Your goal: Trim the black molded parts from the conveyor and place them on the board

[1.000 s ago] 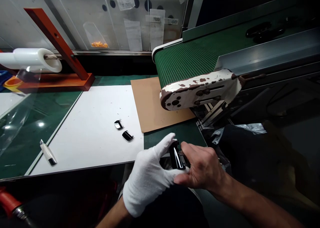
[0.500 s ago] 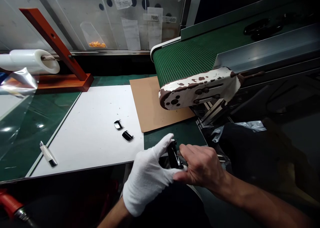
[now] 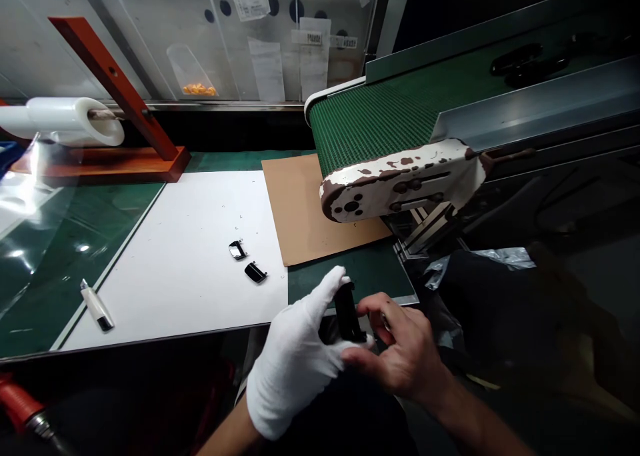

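Grip of the gloved left hand is clenched on a glossy black part at six o'clock in the head view, the bare right hand loosely open just beside it (fingers spread), two small black parts lying toward eleven o'clock on a white sheet.

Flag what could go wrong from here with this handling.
The glossy black part is pinched upright in the gloved left hand, right beside the bare right hand, so bare fingers could smudge its shiny surface. It is also held near the front edge of the green mat, so a slip could send it over that edge rather than onto a soft landing.
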Tool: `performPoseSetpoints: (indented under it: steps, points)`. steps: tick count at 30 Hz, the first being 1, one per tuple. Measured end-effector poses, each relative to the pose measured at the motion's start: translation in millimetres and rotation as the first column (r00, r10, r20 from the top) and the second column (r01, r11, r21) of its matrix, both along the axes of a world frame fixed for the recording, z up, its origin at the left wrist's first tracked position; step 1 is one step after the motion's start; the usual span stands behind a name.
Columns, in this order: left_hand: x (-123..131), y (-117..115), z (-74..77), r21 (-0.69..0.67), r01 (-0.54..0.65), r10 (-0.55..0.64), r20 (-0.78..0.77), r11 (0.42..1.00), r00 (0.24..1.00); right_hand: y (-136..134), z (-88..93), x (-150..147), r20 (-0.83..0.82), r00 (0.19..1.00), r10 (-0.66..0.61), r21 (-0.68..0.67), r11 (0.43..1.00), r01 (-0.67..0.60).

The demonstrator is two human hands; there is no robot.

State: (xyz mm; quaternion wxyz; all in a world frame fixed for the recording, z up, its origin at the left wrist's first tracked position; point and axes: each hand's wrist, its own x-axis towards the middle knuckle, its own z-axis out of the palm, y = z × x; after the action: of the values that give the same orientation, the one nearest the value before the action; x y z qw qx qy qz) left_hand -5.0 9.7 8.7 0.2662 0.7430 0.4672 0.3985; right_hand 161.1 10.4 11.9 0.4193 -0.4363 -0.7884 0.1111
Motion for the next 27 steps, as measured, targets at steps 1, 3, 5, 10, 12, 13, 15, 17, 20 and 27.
performPoseSetpoints:
  steps: [1, 3, 5, 10, 12, 13, 15, 17, 20, 27]
  points:
    - [-0.8, -1.1, 0.5, 0.050, -0.002, 0.003, -0.018, 0.999, 1.000, -4.9, 1.3, -0.2, -0.039, 0.999, -0.018, -0.026, 1.000, 0.017]
    - [-2.1, -2.9, 3.6, 0.122, 0.004, 0.003, -0.053, 0.992, 0.999, -14.9, 3.0, 0.0, -0.099, 0.993, -0.061, -0.061, 0.997, 0.055]
    - [-3.1, -3.9, 7.9, 0.162, 0.011, 0.002, -0.084, 0.987, 0.996, -23.4, 3.0, 0.0, -0.150, 0.984, -0.100, -0.100, 0.991, 0.085]
    - [-4.7, -4.6, 11.5, 0.174, 0.046, -0.024, -0.128, 0.984, 0.991, -36.3, -2.6, -3.8, -0.314, 0.930, -0.194, -0.328, 0.941, 0.085]
    - [-5.3, -4.9, 8.5, 0.163, 0.059, -0.041, -0.113, 0.985, 0.993, -39.2, -5.9, -6.0, -0.405, 0.879, -0.252, -0.442, 0.895, 0.053]
    - [-5.5, -5.0, 6.5, 0.151, 0.060, -0.045, -0.100, 0.987, 0.994, -40.3, -7.8, -6.8, -0.451, 0.851, -0.270, -0.487, 0.873, 0.019]
    - [-6.1, -5.2, 2.5, 0.111, 0.062, -0.054, -0.072, 0.992, 0.996, -41.9, -11.8, -7.5, -0.532, 0.799, -0.281, -0.542, 0.838, -0.066]
    - [-6.6, -5.2, -0.5, 0.060, 0.073, -0.071, -0.041, 0.996, 0.997, -42.7, -15.3, -7.3, -0.582, 0.759, -0.291, -0.566, 0.815, -0.122]
    - [-7.2, -5.2, -2.2, -0.006, 0.101, -0.101, -0.003, 0.995, 0.995, -43.9, -16.8, -7.2, -0.602, 0.745, -0.288, -0.582, 0.797, -0.162]
    - [-6.5, -7.7, -0.7, -0.087, 0.126, -0.124, 0.025, 0.988, 0.992, -48.4, -7.0, -12.5, -0.573, 0.711, -0.409, -0.638, 0.766, -0.074]
